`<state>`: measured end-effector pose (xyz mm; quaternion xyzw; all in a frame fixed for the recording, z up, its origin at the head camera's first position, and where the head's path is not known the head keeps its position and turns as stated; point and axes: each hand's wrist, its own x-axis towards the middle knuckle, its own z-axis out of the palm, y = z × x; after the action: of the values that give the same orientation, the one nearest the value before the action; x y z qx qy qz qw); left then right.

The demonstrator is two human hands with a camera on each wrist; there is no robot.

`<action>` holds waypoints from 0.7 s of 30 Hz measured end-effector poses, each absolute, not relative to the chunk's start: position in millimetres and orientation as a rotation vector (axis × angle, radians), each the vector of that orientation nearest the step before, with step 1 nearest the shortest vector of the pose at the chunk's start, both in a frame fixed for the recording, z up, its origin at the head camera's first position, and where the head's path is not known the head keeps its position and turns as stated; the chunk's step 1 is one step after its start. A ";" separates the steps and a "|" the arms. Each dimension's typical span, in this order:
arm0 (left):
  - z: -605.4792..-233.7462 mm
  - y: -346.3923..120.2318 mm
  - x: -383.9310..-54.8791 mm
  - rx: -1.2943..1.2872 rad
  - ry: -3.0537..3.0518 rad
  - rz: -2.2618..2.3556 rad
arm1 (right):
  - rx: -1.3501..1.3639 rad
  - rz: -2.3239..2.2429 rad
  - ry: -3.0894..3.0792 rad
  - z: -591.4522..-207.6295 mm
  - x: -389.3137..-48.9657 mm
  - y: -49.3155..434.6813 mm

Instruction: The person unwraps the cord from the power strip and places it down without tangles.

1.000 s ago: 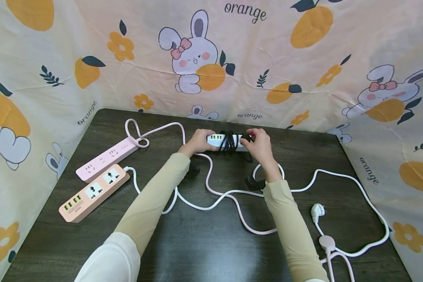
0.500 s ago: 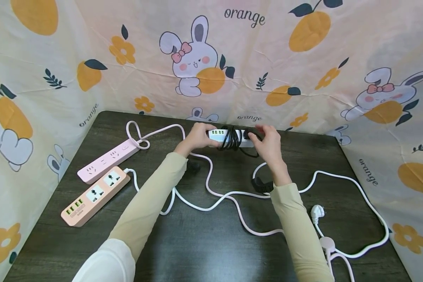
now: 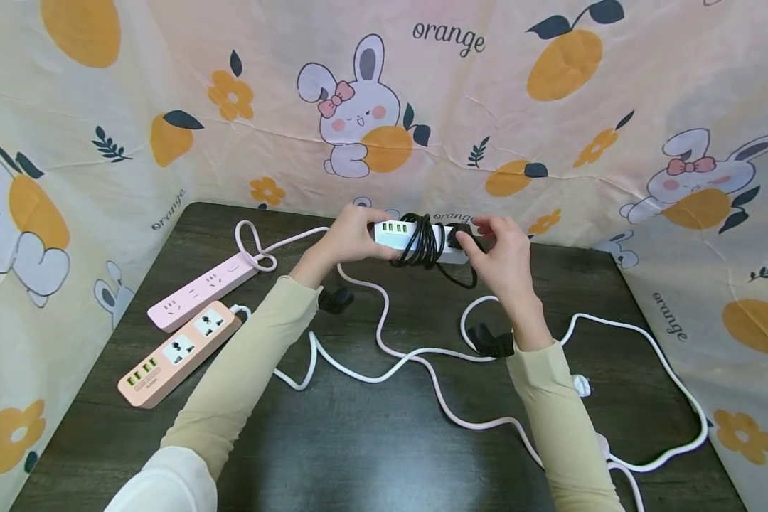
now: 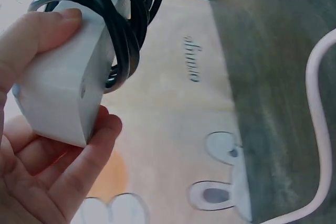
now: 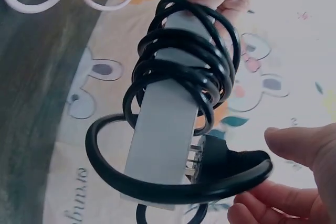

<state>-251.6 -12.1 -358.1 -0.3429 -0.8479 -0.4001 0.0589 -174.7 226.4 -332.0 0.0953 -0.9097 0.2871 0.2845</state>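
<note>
My left hand (image 3: 352,238) grips the left end of a white power strip (image 3: 387,236), thumb on one face and fingers on the other. A black cord (image 3: 422,245) is wound several times round the strip's middle. At the right end sits the cord's black plug (image 5: 218,161); its metal prongs partly show between plug and strip in the right wrist view. My right hand (image 3: 505,263) is at the plug, thumb and fingers spread apart around it; whether a fingertip touches it I cannot tell. The strip is held up off the table.
On the dark table (image 3: 358,441), a pink power strip (image 3: 201,293) and an orange one (image 3: 179,353) lie at left. White cable (image 3: 665,370) and pink cable (image 3: 444,405) loop across. Black ties (image 3: 336,301) lie near both forearms. A patterned cloth (image 3: 461,128) hangs behind.
Both hands have lifted the white strip upward and nearer. The right thumb and fingers have spread from the plug, and a loop of black cord hangs lower at the right end.
</note>
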 end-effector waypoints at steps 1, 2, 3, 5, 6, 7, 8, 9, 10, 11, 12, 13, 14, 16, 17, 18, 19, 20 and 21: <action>-355.3 -14.4 -248.0 -1.039 -2.554 -1.211 | 0.257 0.761 -2.428 -329.9 -172.5 225.1; -352.9 -16.8 -244.5 -1.039 -2.541 -1.204 | 0.258 0.754 -2.424 -327.9 -170.3 223.9; -350.6 -19.2 -241.1 -1.037 -2.529 -1.201 | 0.262 0.751 -2.418 -325.9 -168.2 222.7; -347.3 -24.2 -234.9 -1.033 -2.501 -1.192 | 0.278 0.749 -2.408 -322.2 -164.1 220.5; -346.0 -26.8 -232.0 -1.029 -2.489 -1.184 | 0.289 0.750 -2.404 -320.3 -162.0 219.2; -345.3 -29.4 -229.3 -1.024 -2.478 -1.179 | 0.300 0.752 -2.401 -318.8 -159.9 218.0; -344.5 -32.0 -226.4 -1.020 -2.466 -1.175 | 0.314 0.754 -2.398 -317.4 -157.9 216.7; -344.1 -34.3 -223.8 -1.015 -2.453 -1.183 | 0.328 0.759 -2.394 -316.3 -156.2 215.4; -344.0 -36.6 -221.3 -1.010 -2.440 -1.177 | 0.343 0.762 -2.391 -315.1 -154.3 213.8; -344.0 -38.7 -218.7 -1.008 -2.430 -1.169 | 0.355 0.764 -2.390 -313.7 -152.3 212.0; -344.4 -40.7 -216.3 -1.004 -2.423 -1.160 | 0.368 0.767 -2.390 -312.3 -150.6 210.0; -345.0 -42.6 -213.8 -1.001 -2.417 -1.153 | 0.378 0.768 -2.394 -311.0 -148.9 207.7; -345.6 -44.3 -211.3 -0.995 -2.412 -1.153 | 0.383 0.766 -2.403 -309.7 -147.3 205.5; -347.7 -47.0 -206.9 -0.981 -2.410 -1.150 | 0.382 0.746 -2.441 -306.9 -144.3 200.5; -348.5 -48.1 -204.6 -0.977 -2.411 -1.155 | 0.374 0.720 -2.470 -305.7 -143.0 198.1; -349.4 -49.0 -202.3 -0.969 -2.413 -1.161 | 0.363 0.690 -2.508 -305.1 -142.1 195.9; -350.3 -49.9 -200.0 -0.962 -2.413 -1.171 | 0.349 0.659 -2.546 -304.8 -141.2 193.8; -351.0 -50.6 -197.7 -0.956 -2.410 -1.179 | 0.331 0.623 -2.582 -304.9 -140.5 191.8; -351.8 -50.9 -195.6 -0.954 -2.407 -1.177 | 0.315 0.589 -2.612 -305.3 -139.9 190.1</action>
<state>-195.6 -50.9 -351.8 -0.3318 -0.8369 -0.4093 0.1482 -139.9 190.1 -305.3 0.1140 -0.9449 0.2131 0.2208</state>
